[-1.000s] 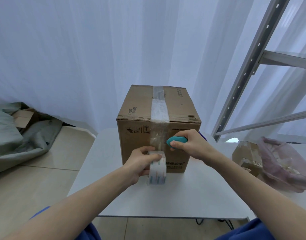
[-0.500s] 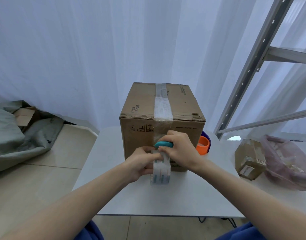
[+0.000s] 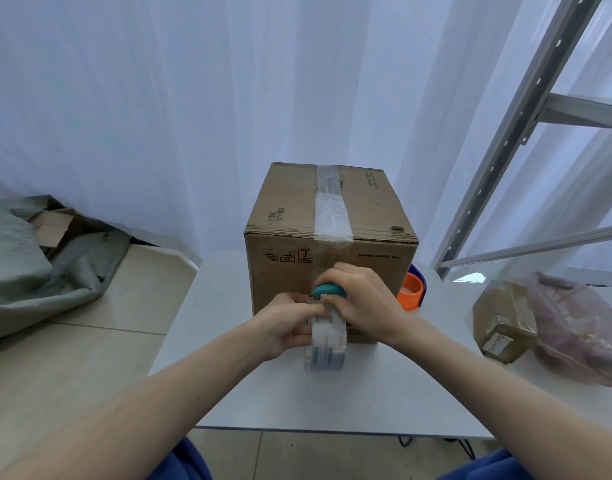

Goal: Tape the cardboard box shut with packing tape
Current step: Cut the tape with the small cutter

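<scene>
- Brown cardboard box on white table, clear tape strip across its top.
- Left hand fingers pinching clear packing tape roll.
- Right hand fingers curled around teal cutter.

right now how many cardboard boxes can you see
3. The large taped box stands on the white table. A small taped box sits to its right beside a pink bag. An opened one lies in grey cloth at left. More may be hidden.

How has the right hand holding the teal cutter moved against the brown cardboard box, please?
Yes: the right hand with the teal cutter moved left across the box front, onto the clear tape roll.
</scene>
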